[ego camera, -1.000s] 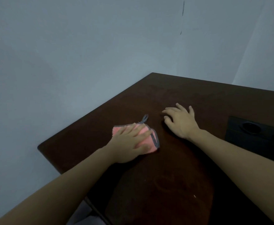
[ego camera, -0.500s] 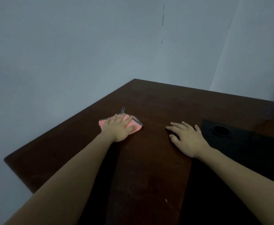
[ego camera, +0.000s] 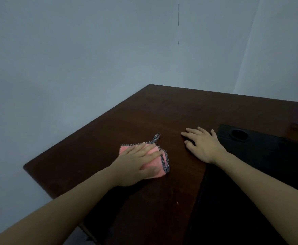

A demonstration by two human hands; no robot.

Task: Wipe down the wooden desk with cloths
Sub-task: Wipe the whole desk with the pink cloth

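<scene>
— Where is the cloth right now?

— The pink cloth (ego camera: 156, 157), edged in dark checked trim with a small hanging loop (ego camera: 155, 137) at its far corner, lies flat on the dark wooden worktop (ego camera: 162, 112), toward its left side near the corner by the wall.

— And the left hand?

— The left hand (ego camera: 136, 165) lies palm down on the cloth, fingers straight and spread, pressing it against the wood. Its grip is apart, not curled round anything.

— The right one?

— The right hand (ego camera: 202, 145) rests flat on the bare worktop, just to the right of the cloth and apart from it, fingers relaxed and slightly spread; it holds nothing.

— Anything else on the surface?

— A black panel (ego camera: 268, 149) with a round hole (ego camera: 240, 134) sits just beyond the right hand.

— Any brand, label or writing?

— None that can be read; the light is dim. The pale wall (ego camera: 74, 59) shows only a thin dark vertical mark (ego camera: 178, 16).
</scene>
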